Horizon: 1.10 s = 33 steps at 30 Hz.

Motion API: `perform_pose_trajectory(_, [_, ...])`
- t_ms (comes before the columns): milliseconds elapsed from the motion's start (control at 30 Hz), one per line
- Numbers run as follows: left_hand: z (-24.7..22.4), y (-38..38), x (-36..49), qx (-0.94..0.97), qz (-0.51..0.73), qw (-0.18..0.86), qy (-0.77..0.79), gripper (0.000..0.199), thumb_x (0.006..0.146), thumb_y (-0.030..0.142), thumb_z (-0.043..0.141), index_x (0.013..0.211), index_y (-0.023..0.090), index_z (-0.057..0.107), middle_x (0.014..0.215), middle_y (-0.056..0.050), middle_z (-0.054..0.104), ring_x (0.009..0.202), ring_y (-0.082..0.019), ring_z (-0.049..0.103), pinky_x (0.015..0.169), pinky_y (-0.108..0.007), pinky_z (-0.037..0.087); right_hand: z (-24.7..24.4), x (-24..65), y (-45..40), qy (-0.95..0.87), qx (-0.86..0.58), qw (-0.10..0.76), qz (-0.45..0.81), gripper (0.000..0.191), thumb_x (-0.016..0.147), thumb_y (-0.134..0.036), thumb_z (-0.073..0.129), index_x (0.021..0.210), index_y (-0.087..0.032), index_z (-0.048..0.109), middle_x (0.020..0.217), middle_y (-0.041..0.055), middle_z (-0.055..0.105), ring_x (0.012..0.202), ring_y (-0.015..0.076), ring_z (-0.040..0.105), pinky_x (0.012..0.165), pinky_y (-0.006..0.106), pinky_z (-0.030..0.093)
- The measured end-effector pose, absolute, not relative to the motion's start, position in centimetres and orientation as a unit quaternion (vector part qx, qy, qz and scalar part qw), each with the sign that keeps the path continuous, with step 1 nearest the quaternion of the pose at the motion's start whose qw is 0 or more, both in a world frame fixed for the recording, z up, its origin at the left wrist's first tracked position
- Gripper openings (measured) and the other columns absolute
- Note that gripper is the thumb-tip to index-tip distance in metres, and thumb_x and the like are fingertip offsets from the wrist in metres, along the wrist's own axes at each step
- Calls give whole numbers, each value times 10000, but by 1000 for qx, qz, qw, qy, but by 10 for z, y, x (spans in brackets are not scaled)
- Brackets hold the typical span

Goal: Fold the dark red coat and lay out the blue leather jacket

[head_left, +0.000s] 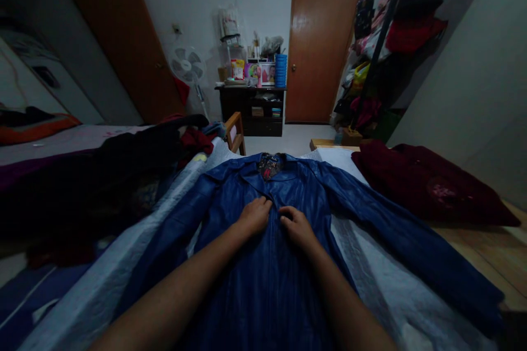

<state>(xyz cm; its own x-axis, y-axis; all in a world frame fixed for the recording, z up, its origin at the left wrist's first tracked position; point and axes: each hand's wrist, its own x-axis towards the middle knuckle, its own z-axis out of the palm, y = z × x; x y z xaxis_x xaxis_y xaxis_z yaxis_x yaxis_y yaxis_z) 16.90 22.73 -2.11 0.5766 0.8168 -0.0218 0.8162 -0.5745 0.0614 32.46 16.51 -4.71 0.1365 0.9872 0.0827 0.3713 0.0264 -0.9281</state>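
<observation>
A blue leather-look jacket lies front up, its collar away from me and its sleeves spread to both sides. A dark patterned lining shows inside the neck. My left hand is closed, with its fingertips pinching the front edge of the jacket just below the lapel. Across the front opening, my right hand rests on the other front panel. Its fingers are bent but apart, and I see nothing held in them.
Under the jacket is a light padded cover. A maroon folded garment lies at the right, and dark clothes are heaped at the left. Beyond stand a wooden chair, a fan, a dark cabinet and a door.
</observation>
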Motion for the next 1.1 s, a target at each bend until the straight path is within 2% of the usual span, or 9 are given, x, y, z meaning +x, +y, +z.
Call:
perform_pose_trajectory(133, [-14,175,165,900,-18,49,434,351,862,201,438,1187,236,567,1144,-118,594,1056,-259,569,891,-395,472,-29,348,157,-509,-624,470,362,309,739,-304,499,950,-154,667,937,65,712,905,198,655,852,334,493])
perform_pose_trajectory(300, [-9,106,149,905,-23,118,407,464,865,218,445,1327,225,483,1400,-134,467,1294,-303,426,1031,-469,388,-13,386,116,-468,-673,465,335,378,717,-352,510,990,-136,658,930,84,692,883,224,643,839,360,480])
perform_pose_trajectory(500, [-4,35,110,908,45,198,367,438,857,374,561,1282,278,516,1371,-71,520,1303,-250,427,1140,-463,253,-20,409,54,-548,-761,306,160,513,752,-307,509,1222,-109,567,1203,161,606,1106,273,569,951,398,427])
perform_pose_trajectory(600, [-4,11,88,899,75,194,386,646,791,522,634,1364,289,447,1491,-87,383,1415,-296,242,1169,-537,116,-25,405,33,-579,-764,239,153,586,788,-294,527,1320,-55,478,1213,203,600,1096,289,587,929,393,444])
perform_pose_trajectory(700, [-7,-4,69,894,67,195,397,981,632,592,749,1457,291,311,1560,-112,234,1447,-349,103,1150,-590,107,-26,396,20,-594,-769,183,150,661,831,-336,535,1393,-25,378,1194,226,608,1053,311,615,895,399,454])
perform_pose_trajectory(767, [-9,-9,58,890,69,190,409,1072,613,487,790,1494,287,212,1570,-116,203,1448,-351,98,1141,-584,159,-24,391,16,-594,-775,151,157,694,857,-345,526,1438,-36,306,1161,219,630,1014,313,635,865,395,460])
perform_pose_trajectory(867, [-12,-11,42,878,90,142,448,1002,660,180,694,1504,284,165,1571,-96,203,1444,-311,150,1142,-539,210,-13,388,13,-609,-767,125,161,646,887,-275,493,1474,-114,277,1122,171,667,972,279,654,831,355,462])
perform_pose_trajectory(967, [-18,-9,26,868,95,95,478,970,598,4,539,1487,254,242,1550,-87,265,1421,-280,234,1143,-492,248,5,392,12,-633,-758,101,119,508,908,-251,441,1414,-205,418,1122,124,680,970,255,654,811,329,453])
perform_pose_trajectory(1100, [-32,-6,10,861,89,41,498,902,586,-93,413,1430,227,389,1475,-73,406,1361,-245,351,1117,-444,313,22,399,8,-618,-783,45,55,412,939,-321,367,1308,-251,537,1090,108,686,921,254,660,712,320,439])
